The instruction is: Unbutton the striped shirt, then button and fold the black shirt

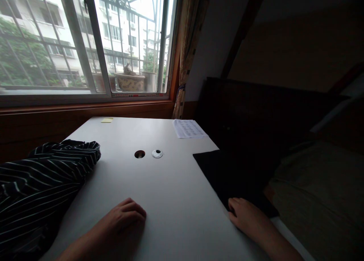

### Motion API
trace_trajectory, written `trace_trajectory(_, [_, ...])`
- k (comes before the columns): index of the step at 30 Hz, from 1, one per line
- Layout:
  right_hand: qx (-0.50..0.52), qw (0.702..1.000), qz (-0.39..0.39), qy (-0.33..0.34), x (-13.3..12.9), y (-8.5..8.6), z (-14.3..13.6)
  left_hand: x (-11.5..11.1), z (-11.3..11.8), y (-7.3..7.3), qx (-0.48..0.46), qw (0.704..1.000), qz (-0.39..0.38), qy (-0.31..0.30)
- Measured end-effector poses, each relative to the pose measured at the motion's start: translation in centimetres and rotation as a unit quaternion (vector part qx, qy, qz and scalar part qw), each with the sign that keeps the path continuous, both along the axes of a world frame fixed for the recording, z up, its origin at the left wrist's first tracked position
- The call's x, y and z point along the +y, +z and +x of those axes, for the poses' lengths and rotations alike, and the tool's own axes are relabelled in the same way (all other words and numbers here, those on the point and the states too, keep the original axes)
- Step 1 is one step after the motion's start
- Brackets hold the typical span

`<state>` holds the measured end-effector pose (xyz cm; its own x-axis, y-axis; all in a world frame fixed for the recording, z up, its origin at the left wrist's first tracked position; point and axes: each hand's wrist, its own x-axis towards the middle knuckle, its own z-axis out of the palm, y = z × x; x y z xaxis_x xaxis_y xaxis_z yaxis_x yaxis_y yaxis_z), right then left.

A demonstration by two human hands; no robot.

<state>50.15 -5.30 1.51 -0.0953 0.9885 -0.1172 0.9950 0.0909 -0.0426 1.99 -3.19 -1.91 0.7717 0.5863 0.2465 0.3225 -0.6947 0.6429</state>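
My left hand (125, 217) rests palm down on the white tabletop (170, 192), its fingers loosely bent and nothing visible in it. At the right side of the table, my right hand (247, 217) lies over the near edge of a flat black cloth or mat (227, 173). The fingers of that hand are curled in, and their undersides are hidden, so what they may hold does not show. A black garment with white stripes (51, 173) lies in a heap over the table's left edge, left of my left hand.
Printed sheets (189, 129) lie at the far right corner, and a yellow sticky-note pad (107, 120) at the far left. A round cable hole (139, 154) is cut in the tabletop, with a round cover (157, 153) beside it. A barred window (127, 44) stands behind.
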Motion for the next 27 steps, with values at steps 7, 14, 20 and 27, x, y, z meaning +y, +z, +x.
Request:
trace_trajectory(7, [0.031, 1.000, 0.000, 0.000, -0.3, 0.7, 0.1, -0.2, 0.1, 0.2, -0.012, 1.000, 0.001, -0.002])
trace_trajectory(14, [0.103, 0.992, -0.068, 0.014, -0.8, 1.5, -0.5, -0.1, -0.1, 0.0, 0.004, 1.000, 0.009, -0.008])
trace_trajectory(20, [0.153, 0.982, 0.111, -0.001, 1.8, 1.6, 2.7, 0.0, 0.0, -0.2, -0.030, 0.999, 0.012, -0.006])
trace_trajectory(27, [0.063, 0.991, 0.117, 0.000, 6.8, -3.2, 4.4, -0.3, 0.2, 0.5, -0.017, 1.000, -0.006, 0.005])
